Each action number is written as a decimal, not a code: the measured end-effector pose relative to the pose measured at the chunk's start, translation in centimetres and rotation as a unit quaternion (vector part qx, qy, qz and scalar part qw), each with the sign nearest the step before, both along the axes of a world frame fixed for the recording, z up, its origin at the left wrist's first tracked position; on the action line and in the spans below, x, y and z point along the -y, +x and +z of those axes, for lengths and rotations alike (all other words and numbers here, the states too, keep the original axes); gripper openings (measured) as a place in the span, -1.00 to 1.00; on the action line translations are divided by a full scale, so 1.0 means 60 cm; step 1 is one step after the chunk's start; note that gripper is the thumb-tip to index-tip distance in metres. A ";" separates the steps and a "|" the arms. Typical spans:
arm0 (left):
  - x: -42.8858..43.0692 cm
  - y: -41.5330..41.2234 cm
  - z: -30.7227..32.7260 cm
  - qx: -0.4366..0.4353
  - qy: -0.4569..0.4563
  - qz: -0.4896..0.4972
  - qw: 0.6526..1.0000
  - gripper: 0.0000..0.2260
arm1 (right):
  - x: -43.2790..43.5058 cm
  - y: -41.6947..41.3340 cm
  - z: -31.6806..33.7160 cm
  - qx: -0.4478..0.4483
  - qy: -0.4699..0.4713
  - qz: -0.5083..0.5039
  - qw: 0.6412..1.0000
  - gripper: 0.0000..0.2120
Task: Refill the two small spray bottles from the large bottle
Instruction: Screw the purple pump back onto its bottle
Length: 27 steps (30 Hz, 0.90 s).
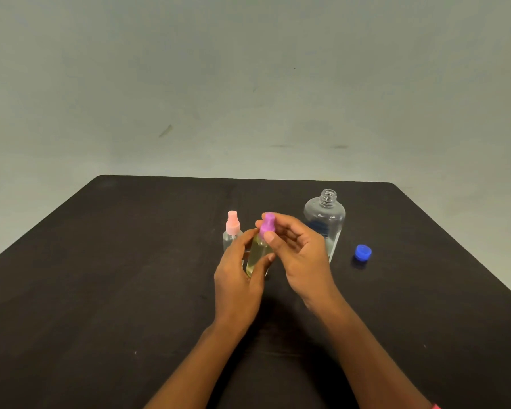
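Holding the small bottle (258, 255) with the yellow liquid, the left hand (236, 278) wraps its fingers round the clear body. I cannot tell if the bottle rests on the bench (101, 290) or is lifted a little. The right hand (301, 255) pinches the purple spray top (268, 222) with its thumb and fingertips. The top sits on the neck, and I cannot tell if it is tight.

The other small bottle (232, 231), with a pink top, stands just behind the left hand. The large bottle (325, 219) stands open, close behind the right hand. Its blue cap (363, 252) lies on the bench off to the right.

If the purple top goes on crooked, it may not close, and the liquid may leak. If the left hand squeezes hard or tips the bottle while the top is loose, the liquid may spill. The left hand could bump the pink bottle over. The right hand could knock the large bottle, which has no cap on.
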<state>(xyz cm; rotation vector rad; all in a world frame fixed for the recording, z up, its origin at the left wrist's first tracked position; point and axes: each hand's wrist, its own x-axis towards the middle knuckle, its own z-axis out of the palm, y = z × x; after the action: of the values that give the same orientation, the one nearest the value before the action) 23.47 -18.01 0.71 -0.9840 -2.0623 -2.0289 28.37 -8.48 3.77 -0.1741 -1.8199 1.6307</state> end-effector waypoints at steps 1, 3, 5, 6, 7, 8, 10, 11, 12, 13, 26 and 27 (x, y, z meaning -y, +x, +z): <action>0.000 0.000 -0.001 -0.001 -0.004 0.000 1.000 -0.66 | 0.000 -0.001 -0.001 -0.006 0.001 -0.011 1.000 -0.73; -0.001 0.000 -0.004 -0.006 -0.011 0.000 1.000 -0.64 | 0.001 -0.001 -0.001 -0.012 0.002 -0.030 0.999 -0.71; -0.001 -0.003 -0.011 -0.015 -0.023 -0.003 1.000 -0.64 | 0.001 -0.003 -0.003 -0.012 0.006 -0.050 0.999 -0.71; -0.002 -0.005 -0.014 -0.018 -0.028 -0.005 0.999 -0.63 | 0.001 -0.004 -0.004 -0.011 0.010 -0.060 0.998 -0.71; -0.003 -0.006 -0.016 -0.021 -0.032 -0.007 0.999 -0.62 | 0.002 -0.004 -0.005 -0.012 0.013 -0.067 0.998 -0.71; -0.003 -0.006 -0.017 -0.024 -0.035 -0.008 0.999 -0.62 | 0.002 -0.005 -0.006 -0.013 0.015 -0.071 0.997 -0.71; -0.004 -0.005 -0.017 -0.026 -0.036 -0.004 0.999 -0.62 | 0.002 -0.004 -0.008 -0.008 0.019 -0.072 0.997 -0.71; -0.004 -0.005 -0.016 -0.025 -0.033 -0.002 0.999 -0.62 | 0.001 -0.005 -0.008 -0.004 0.020 -0.069 0.997 -0.71; -0.003 -0.004 -0.014 -0.023 -0.029 -0.002 0.999 -0.63 | 0.000 -0.004 -0.008 -0.002 0.017 -0.058 0.998 -0.71; -0.003 -0.004 -0.012 -0.022 -0.024 -0.005 0.999 -0.64 | -0.001 -0.003 -0.008 -0.003 0.012 -0.042 0.999 -0.72; -0.002 -0.003 -0.011 -0.013 -0.023 -0.006 1.000 -0.63 | 0.001 0.001 -0.002 -0.010 0.027 -0.048 0.998 -0.75; -0.002 -0.003 -0.012 -0.013 -0.022 -0.005 1.000 -0.63 | 0.001 0.001 -0.002 -0.012 0.028 -0.052 0.998 -0.75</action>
<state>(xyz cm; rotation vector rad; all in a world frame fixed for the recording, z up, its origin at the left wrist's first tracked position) 23.27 -17.89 0.01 -1.0238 -2.1025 -1.9728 28.44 -8.52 3.63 -0.2194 -1.8052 1.5029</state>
